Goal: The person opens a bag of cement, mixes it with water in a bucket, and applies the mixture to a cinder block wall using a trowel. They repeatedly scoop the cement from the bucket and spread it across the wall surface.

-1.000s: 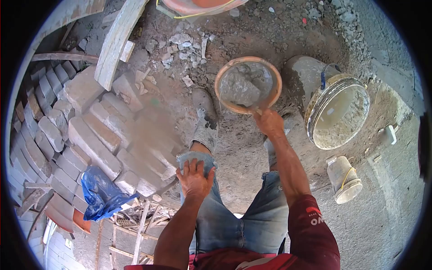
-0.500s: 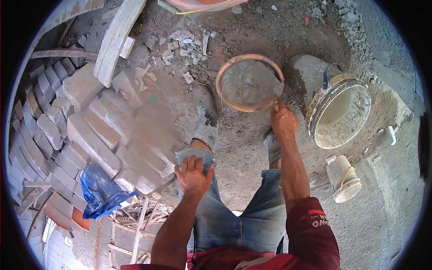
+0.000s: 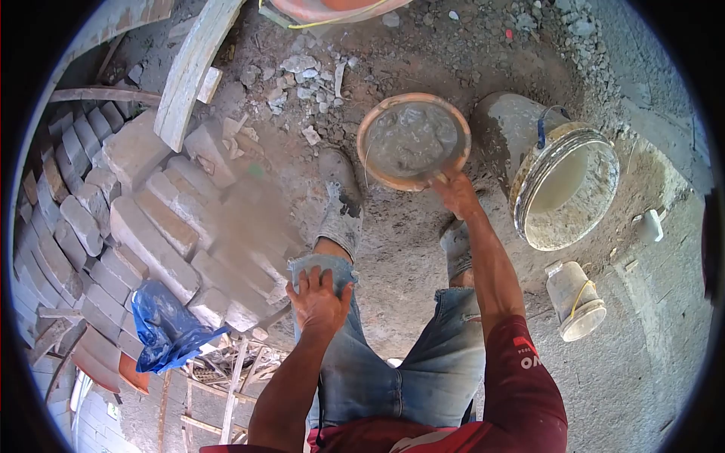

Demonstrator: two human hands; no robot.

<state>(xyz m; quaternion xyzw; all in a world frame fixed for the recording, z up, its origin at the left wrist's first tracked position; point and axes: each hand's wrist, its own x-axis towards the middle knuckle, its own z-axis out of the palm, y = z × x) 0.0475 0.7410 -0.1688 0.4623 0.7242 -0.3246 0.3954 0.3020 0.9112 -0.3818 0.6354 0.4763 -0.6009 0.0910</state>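
Counting two hands (image 3: 319, 302) (image 3: 455, 194): left on one knee (image 3: 326, 263), right at one bowl (image 3: 362, 141).

Here we have the basin (image 3: 414, 98) on the ground ahead of the person, mortar (image 3: 411, 140) inside it, a rubble pile (image 3: 302, 75) beyond and to its left, and a tub (image 3: 332, 9) farthest out! Over on the right sits the large bucket (image 3: 521, 124), the small bucket (image 3: 565, 293) nearer, while stacked bricks (image 3: 155, 234) fill the left, a plastic bag (image 3: 162, 325) at their near edge.

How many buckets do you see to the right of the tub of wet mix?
2: a large bucket beside the tub, and a small bucket lower in the picture.
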